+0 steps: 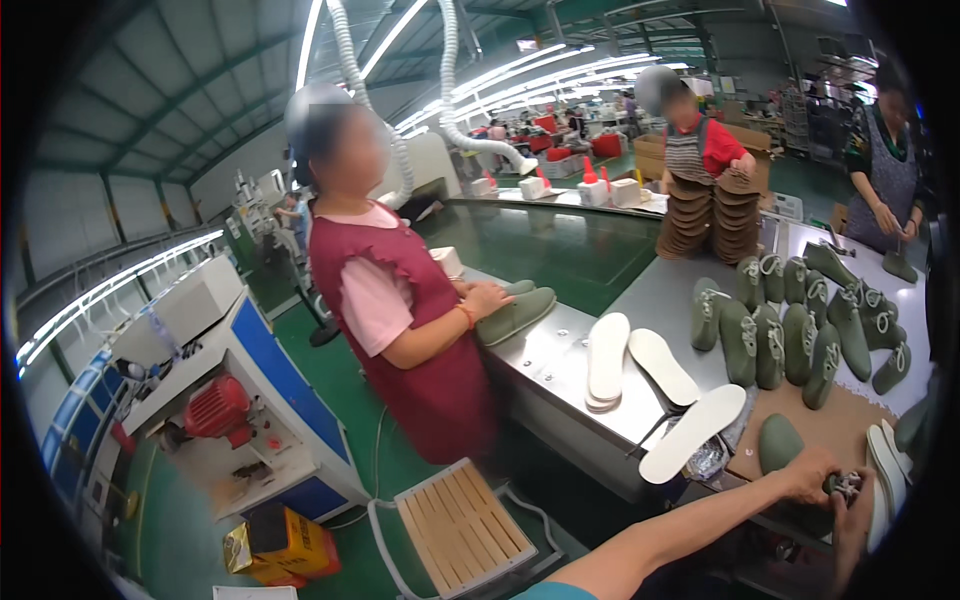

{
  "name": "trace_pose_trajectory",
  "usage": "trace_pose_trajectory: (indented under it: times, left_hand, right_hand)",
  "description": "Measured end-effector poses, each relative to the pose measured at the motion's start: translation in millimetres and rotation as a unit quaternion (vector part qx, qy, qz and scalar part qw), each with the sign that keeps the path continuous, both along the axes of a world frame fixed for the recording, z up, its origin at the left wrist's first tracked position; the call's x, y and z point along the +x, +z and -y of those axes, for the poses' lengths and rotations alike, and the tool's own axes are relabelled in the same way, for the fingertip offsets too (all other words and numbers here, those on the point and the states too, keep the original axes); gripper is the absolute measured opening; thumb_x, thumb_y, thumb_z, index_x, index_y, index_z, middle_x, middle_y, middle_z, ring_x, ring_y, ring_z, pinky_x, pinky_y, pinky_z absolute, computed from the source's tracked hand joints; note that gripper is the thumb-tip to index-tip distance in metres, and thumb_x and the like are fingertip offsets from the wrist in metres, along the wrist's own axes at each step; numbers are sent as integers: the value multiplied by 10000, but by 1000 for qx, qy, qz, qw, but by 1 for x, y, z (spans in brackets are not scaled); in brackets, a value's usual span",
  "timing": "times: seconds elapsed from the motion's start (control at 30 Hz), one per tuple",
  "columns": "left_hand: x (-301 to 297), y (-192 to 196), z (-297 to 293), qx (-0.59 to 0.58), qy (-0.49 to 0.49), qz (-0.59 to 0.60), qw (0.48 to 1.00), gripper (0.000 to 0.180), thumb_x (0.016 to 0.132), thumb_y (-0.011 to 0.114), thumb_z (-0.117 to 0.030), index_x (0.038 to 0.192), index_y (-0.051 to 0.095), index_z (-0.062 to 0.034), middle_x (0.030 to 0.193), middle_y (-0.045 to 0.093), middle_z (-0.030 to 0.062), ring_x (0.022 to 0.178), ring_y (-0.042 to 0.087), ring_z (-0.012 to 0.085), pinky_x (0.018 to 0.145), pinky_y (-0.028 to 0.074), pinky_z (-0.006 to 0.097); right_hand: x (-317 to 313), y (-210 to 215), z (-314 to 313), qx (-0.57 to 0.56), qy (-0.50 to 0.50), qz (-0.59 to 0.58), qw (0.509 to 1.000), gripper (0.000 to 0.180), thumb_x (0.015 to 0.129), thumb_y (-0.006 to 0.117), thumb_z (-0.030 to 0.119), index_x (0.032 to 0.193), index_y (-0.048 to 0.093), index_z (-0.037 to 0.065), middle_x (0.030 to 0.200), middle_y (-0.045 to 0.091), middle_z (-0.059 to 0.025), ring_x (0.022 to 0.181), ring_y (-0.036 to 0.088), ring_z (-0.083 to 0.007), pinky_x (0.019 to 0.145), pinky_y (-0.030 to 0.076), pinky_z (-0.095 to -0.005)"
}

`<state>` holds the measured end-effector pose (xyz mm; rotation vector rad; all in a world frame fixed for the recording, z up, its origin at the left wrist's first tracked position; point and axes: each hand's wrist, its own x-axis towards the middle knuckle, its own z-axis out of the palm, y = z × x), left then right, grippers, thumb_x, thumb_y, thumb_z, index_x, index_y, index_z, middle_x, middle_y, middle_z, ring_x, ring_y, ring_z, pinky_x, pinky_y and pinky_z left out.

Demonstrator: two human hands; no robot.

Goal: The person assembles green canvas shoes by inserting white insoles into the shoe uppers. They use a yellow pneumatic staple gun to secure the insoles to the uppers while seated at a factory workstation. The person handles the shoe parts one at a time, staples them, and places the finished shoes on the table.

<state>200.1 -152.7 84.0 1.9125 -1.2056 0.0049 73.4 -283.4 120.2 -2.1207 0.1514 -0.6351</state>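
Nearest the camera, your left forearm (690,530) extends from a teal sleeve (560,592) toward the laced shoe (848,484), which sits between your hands and serves as the landmark. Step in hand, by judgement: two-handed handling at its laced end. By the same judgement, the next move calls for a steady hold with the right hand and free access for the left.

Your right hand (853,515) has its fingers closed about the shoe. Your left hand (812,476) has bent fingers at its left side; you cannot tell whether they pinch it.

Note the materials outward from the laced shoe. Upper left, just beside: a smooth, domed green piece (780,441) on a matte brown board (845,422). Right, near: slim, pale insoles (886,478). Above, beyond the board: soft-looking green shoes (800,335) with pale laces, grouped on the smooth metal desk (650,290). Left, well apart: flat, rounded white insoles (607,358), and crinkled silver foil (708,458).
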Motion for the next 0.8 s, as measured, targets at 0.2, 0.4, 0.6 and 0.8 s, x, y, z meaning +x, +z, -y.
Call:
trace_pose_trajectory:
  times: [0.2, 0.4, 0.6, 0.8]
  left_hand:
    - [7, -16, 14, -61, -3, 22, 998, 468, 511, 807, -343, 865, 662, -73, 861, 640, 157, 860, 602, 390, 773, 487, 467]
    - [-2, 6, 7, -22, 14, 36, 999, 498, 516, 835, -324, 930, 686, -92, 869, 645, 152, 889, 607, 360, 785, 493, 450]
    - [-3, 12, -11, -57, -1, 33, 998, 528, 518, 834, -321, 990, 711, -120, 849, 644, 123, 909, 594, 338, 838, 468, 441]
    - [-4, 19, -20, -51, 1, 7, 999, 506, 508, 827, -327, 960, 718, -126, 833, 646, 100, 911, 593, 329, 833, 450, 443]
  right_hand:
    - [-10, -6, 26, -277, 36, 9, 960, 339, 791, 638, -61, 1109, 564, 29, 1236, 523, -204, 1141, 524, -389, 973, 420, -411]
    - [-5, 34, 11, -303, 41, -36, 952, 170, 771, 607, -84, 924, 572, -17, 1160, 524, -199, 957, 578, -373, 804, 471, -424]
    - [-10, 38, 13, -163, 125, -7, 979, 111, 880, 546, 9, 982, 548, -33, 1136, 513, -130, 899, 547, -214, 807, 423, -317]
    - [-19, 43, 1, 76, 137, -44, 987, 347, 986, 475, 314, 1101, 549, -5, 1029, 533, -54, 905, 509, -128, 852, 385, -283]
